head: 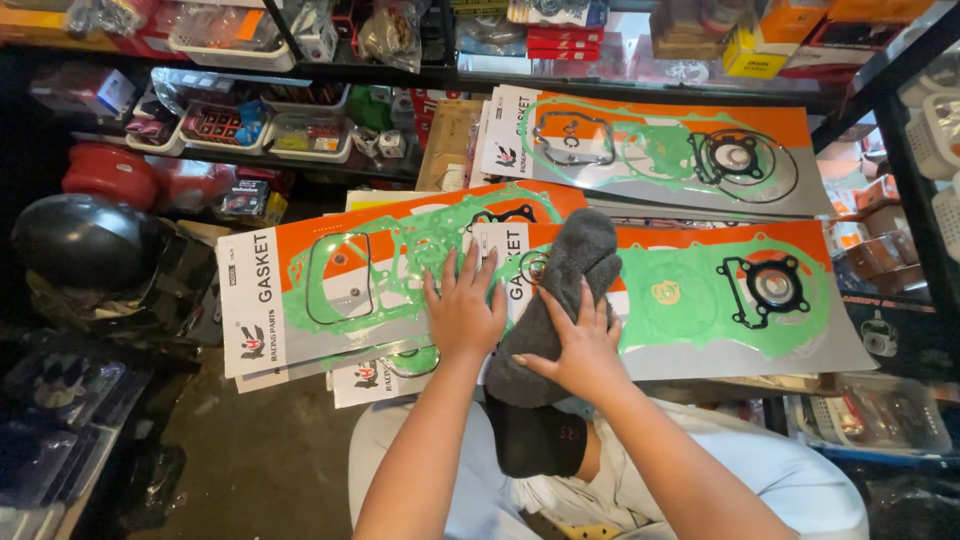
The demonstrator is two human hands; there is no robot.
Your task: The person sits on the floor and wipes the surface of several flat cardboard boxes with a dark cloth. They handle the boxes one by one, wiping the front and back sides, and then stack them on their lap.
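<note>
Two bare forearms come up from the person's lap, and both hands are down on a stack of packets. Left hand (464, 312) lies flat and open, fingers spread, palm pressing the near packet, gripping nothing at all. Right hand (583, 345) is pressing a grey cloth (563, 290), fingers laid over its lower half and thumb out to the side; the cloth is pinned under the palm rather than clenched in a fist.

That cloth runs up across the orange and green gasket packet (690, 300) on the right, its rounded top end over the packet's orange band. The left packet (350, 285) overlaps it from the left, and more packets poke out underneath. Another gasket packet (650, 150) leans further back against the shelf (640, 85).

Here's the worry: the stack is glossy and fanned out loosely, hanging over the knees. A hard push with the cloth could slide the top packet off to the right, or skid the whole fan toward the floor if the left hand lets up. The thin gaskets inside might crease under a heavy palm too.

Both wrists are bent back, elbows tucked low. Off to the left sits a black helmet (85, 245).
</note>
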